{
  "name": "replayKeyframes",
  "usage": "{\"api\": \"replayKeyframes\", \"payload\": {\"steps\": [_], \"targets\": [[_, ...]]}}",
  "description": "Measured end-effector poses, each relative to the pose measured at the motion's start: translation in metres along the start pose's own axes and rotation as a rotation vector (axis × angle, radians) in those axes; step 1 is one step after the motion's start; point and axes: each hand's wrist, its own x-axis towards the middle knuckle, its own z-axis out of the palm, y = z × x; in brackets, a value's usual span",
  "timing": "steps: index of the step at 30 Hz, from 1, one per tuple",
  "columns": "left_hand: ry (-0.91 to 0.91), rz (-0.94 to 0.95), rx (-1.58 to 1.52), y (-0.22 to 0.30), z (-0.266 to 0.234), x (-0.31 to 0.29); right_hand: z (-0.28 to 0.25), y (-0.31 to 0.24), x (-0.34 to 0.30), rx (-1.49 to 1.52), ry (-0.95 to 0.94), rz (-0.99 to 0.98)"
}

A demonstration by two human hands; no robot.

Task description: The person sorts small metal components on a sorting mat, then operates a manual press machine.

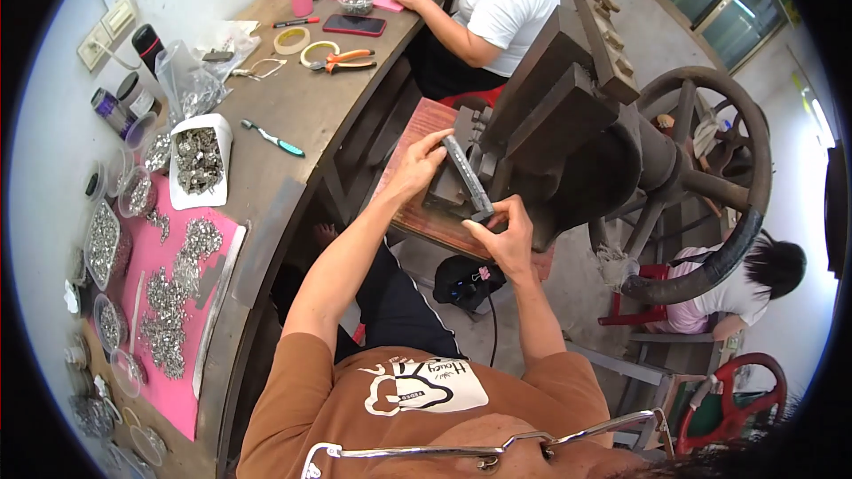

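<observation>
A narrow dark metal bar (468,175) with a lighter strip along it is held at both ends, one end in each hand. My left hand (421,164) pinches its far end with thumb and fingers. Around the near end close the thumb and fingers of my right hand (506,232). The bar is tilted above the metal die block (444,191) of a heavy dark press (568,124). Under the block lies a reddish wooden board (410,137). What sits along the strip is too small to make out.
The press's large handwheel (754,168) stands at the right. On the left bench lie a pink mat (226,239) with small metal parts, a white tub (213,200), a toothbrush (273,138) and orange-handled pliers (351,59). One person (510,9) works at the far bench, another (723,288) sits right.
</observation>
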Motion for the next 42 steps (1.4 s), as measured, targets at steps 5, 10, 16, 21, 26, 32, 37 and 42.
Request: {"api": "replayKeyframes", "payload": {"steps": [5,10,16,21,26,32,37,42], "targets": [[-0.043,0.023,-0.024,-0.007,0.029,0.023,0.025,0.0,0.003,-0.194,0.098,-0.114],[-0.128,0.117,0.082,-0.016,0.031,0.017,0.002,-0.01,0.0,-0.218,0.06,-0.205],[-0.248,0.112,0.181,0.008,0.012,-0.028,-0.197,-0.061,-0.042,-0.215,0.95,-0.834],[-0.283,0.215,0.374,0.009,0.015,-0.046,-0.159,0.016,-0.061,-0.332,1.205,-0.111],[-0.258,0.242,0.414,0.004,0.013,-0.047,-0.188,0.009,-0.065,-0.231,1.008,0.043],[-0.249,0.271,0.438,0.005,0.016,-0.037,-0.272,-0.084,-0.017,-0.269,0.68,0.148],[-0.3,0.28,0.546,0.006,0.025,-0.021,-0.341,-0.119,0.057,-0.3,0.405,0.252],[-0.281,0.297,0.577,0.005,0.033,-0.013,-0.391,-0.11,0.099,-0.141,0.225,0.343]]}}
